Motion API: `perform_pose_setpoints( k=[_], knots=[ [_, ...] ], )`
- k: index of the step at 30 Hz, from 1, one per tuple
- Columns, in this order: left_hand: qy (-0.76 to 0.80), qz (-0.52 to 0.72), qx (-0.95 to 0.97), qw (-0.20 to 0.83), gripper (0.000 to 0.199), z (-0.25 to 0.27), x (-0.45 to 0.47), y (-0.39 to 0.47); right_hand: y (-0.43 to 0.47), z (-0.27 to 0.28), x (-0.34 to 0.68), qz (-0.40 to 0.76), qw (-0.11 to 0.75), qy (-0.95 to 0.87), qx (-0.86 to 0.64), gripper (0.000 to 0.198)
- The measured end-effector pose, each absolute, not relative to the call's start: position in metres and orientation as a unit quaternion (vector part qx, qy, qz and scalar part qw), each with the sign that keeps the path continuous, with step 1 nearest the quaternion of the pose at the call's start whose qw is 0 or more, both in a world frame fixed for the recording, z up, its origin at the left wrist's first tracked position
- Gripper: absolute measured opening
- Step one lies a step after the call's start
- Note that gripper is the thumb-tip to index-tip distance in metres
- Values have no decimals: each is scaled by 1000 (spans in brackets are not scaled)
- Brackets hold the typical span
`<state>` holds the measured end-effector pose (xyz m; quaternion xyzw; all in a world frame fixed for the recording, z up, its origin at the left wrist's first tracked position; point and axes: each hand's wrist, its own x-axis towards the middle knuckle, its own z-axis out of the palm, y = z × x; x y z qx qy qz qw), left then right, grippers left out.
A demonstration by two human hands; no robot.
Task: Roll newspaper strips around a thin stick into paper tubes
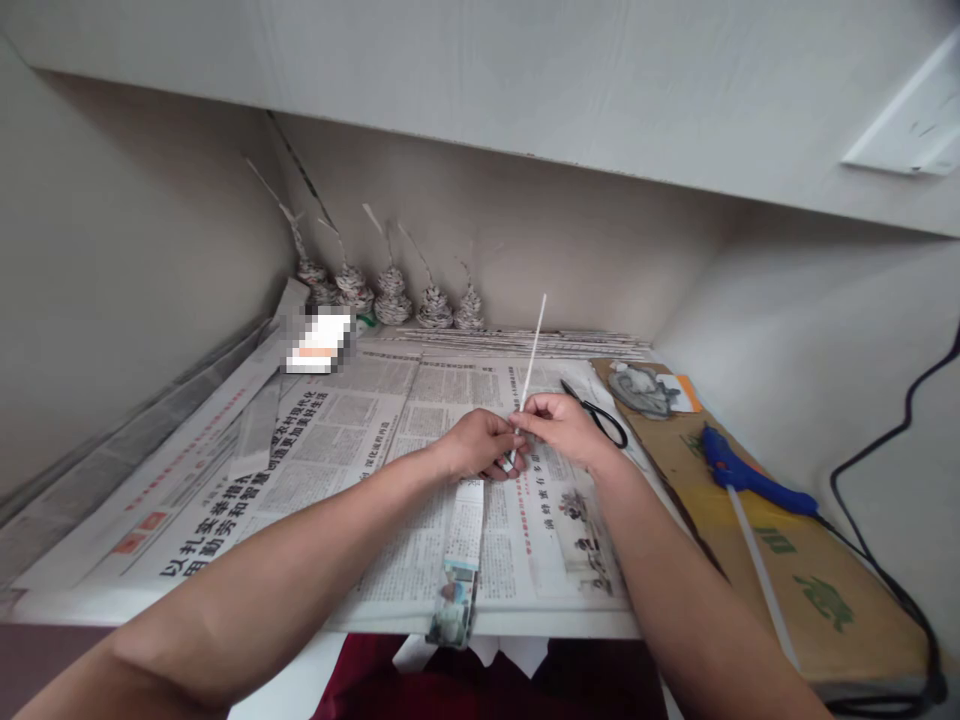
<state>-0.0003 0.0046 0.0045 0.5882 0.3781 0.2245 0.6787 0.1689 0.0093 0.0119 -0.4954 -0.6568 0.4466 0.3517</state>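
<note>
My left hand (480, 443) is closed with its fingertips pinching a newspaper strip (463, 530), which hangs down over the table's front edge with a coloured picture at its lower end. A thin white rolled paper stick (533, 350) rises from between both hands, leaning slightly right at the top. Fingers of my right hand (559, 425) pinch this stick just above the left fingertips. Where strip and stick meet is partly covered by the fingers. Just behind the right hand lie scissors (609, 421) with black handles.
Newspaper sheets (360, 420) cover the table. Several woven paper figures (391, 295) stand along the back wall, beside a bundle of thin paper sticks (517, 343). A blue glue gun (750, 475) with a cord lies on cardboard (855, 640) at right. A shelf (480, 90) overhangs.
</note>
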Motion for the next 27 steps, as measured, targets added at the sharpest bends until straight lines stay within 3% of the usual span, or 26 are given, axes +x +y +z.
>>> perform_pose_setpoints(
  k=[6,17,27],
  knots=[
    [382,230,595,668,29,6,0,4,11,10,167,466,351,-647,-491,33],
    [341,223,600,689,32,9,-1,1,10,20,167,572,442,-507,-469,26],
    [335,206,594,702,39,13,-3,0,9,19,166,582,464,-483,-461,27]
  ],
)
